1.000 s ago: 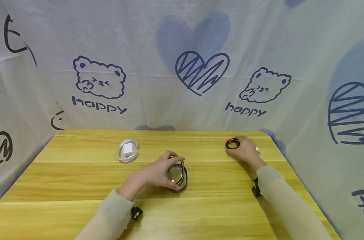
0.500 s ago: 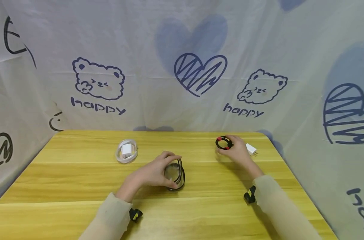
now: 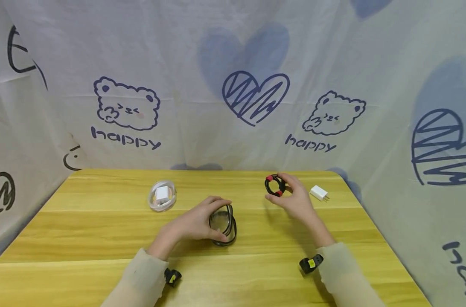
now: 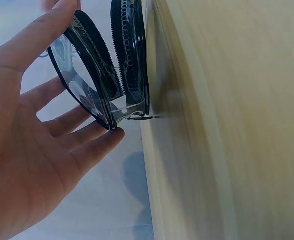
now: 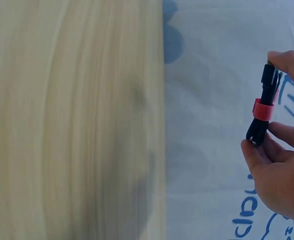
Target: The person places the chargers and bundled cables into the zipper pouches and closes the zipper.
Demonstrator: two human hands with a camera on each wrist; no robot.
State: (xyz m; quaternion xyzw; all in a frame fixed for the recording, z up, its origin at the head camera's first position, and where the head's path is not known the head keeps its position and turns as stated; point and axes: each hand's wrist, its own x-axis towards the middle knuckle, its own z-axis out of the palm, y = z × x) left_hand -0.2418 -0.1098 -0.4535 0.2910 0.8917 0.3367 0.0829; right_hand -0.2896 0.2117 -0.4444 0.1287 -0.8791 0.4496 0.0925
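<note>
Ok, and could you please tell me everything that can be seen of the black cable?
The cable is black, looks plastic-coated, and is wound into a ring, with red straps at two places. A thicker connector lies along the coil; its type cannot be told. The right hand holds the ring between thumb and fingers, clear of the table and left of the white charger. Its opening shows in the head view; the right wrist view sees it nearly edge-on.
</note>
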